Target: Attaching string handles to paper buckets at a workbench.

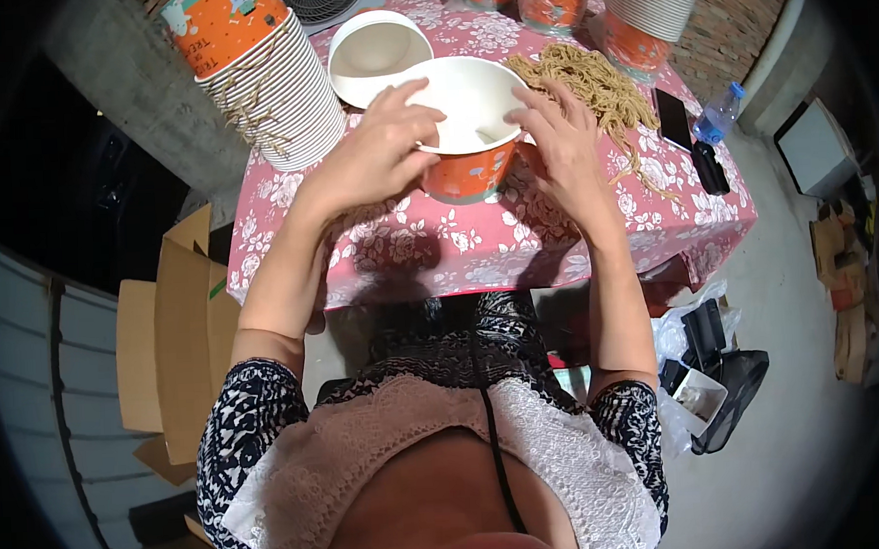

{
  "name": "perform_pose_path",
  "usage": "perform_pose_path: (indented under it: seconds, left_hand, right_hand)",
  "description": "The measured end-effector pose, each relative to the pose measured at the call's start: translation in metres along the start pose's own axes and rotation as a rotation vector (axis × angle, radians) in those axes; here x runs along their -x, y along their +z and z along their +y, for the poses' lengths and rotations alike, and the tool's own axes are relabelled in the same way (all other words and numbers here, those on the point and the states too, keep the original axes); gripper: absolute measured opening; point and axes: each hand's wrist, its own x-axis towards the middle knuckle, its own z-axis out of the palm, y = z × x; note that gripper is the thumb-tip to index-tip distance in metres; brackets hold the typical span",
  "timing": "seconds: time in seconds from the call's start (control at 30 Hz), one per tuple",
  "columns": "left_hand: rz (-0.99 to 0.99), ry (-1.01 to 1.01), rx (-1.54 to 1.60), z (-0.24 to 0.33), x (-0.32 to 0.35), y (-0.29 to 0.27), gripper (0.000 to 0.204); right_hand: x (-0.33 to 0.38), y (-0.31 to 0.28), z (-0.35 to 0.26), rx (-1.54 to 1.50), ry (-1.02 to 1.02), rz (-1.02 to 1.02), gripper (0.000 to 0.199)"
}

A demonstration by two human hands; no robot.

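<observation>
An orange paper bucket (467, 173) with a white inside stands upright on the table in front of me. My left hand (392, 144) is at its left rim, fingers bent over the edge and thumb against the outer wall. On the opposite side my right hand (564, 151) holds the rim the same way, its fingertips reaching just inside. Behind it another white-lined bucket (379, 56) lies tipped with its mouth toward me. A tall leaning stack of nested buckets (280, 95), with bits of tan cord along its rims, is left of my left hand. Beyond my right hand lies a heap of tan cord (588, 83).
A pink floral cloth (653, 221) covers the table. More wrapped bucket stacks (635, 45) line the far edge, beside a fan (325, 0). On the right are a phone (672, 119), a water bottle (717, 115) and a black case (710, 169). Cardboard boxes (182, 335) stand at left.
</observation>
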Motion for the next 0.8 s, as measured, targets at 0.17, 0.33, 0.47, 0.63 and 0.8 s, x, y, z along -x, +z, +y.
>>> perform_pose_path:
  seconds: [0.17, 0.33, 0.47, 0.63, 0.8]
  left_hand:
    - [0.594, -0.154, 0.074, 0.005, 0.001, -0.013, 0.035]
    - [0.62, -0.237, 0.175, 0.042, 0.026, -0.011, 0.05]
    - [0.449, -0.26, 0.076, 0.072, 0.025, 0.012, 0.048]
    - [0.41, -0.148, 0.006, 0.064, 0.029, 0.031, 0.044]
    - [0.419, -0.193, -0.051, 0.062, 0.025, 0.039, 0.043]
  right_hand:
    - [-0.006, -0.003, -0.018, -0.271, 0.052, 0.038, 0.012]
    - [0.005, 0.011, -0.063, -0.902, 0.489, 0.132, 0.013]
    - [0.018, 0.019, -0.08, -1.216, 0.613, 0.151, 0.019]
    - [0.03, 0.022, -0.089, -1.486, 0.759, 0.234, 0.024]
    - [0.047, 0.018, -0.069, -1.566, 0.92, 0.296, 0.025]
